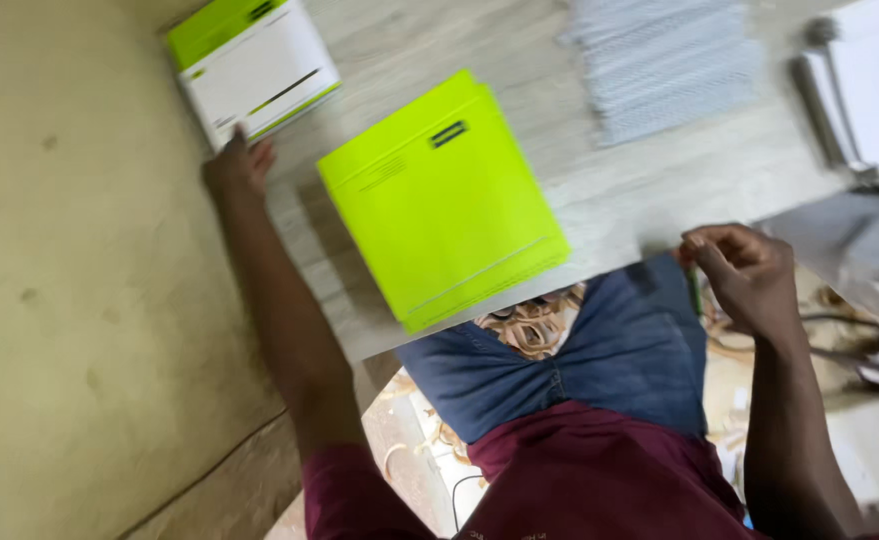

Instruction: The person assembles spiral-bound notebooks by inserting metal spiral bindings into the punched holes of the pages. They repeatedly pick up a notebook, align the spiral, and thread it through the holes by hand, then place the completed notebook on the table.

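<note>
Two hands are working at a pale wooden table (659, 190). The left hand (237, 165) is lying with fingers apart, touching the near corner of a white and green booklet (254, 62). The right hand (744, 272) is curling shut on a thin green object (695, 290) at the table edge. Between them a bright yellow-green booklet (444, 200) is lying flat, and grey spiral bindings (664, 62) are lying farther away.
</note>
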